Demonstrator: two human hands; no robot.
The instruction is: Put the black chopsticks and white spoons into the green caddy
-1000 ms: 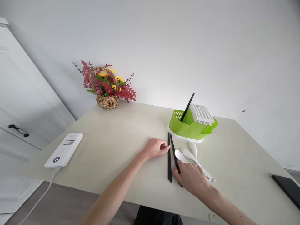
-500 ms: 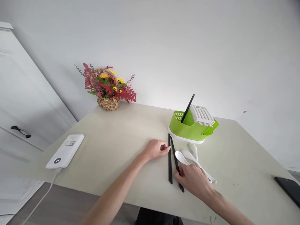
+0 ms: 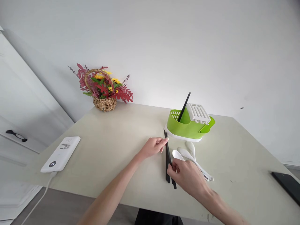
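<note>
While right hand (image 3: 186,175) is grasping chopsticks (image 3: 169,153), black, left hand (image 3: 152,146) is adjoining their far ends, hold indeterminable from here.

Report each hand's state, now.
Left hand: fingers curled, tips near the upper part of the black chopsticks; grip cannot be told.
Right hand: closed, pinching black chopsticks between thumb and fingers.

Bare forearms (image 3: 119,187) angled inward; left hand (image 3: 153,147) loosely curled; right hand (image 3: 188,175) palm down, fingers (image 3: 172,169) bent in pinch.
</note>
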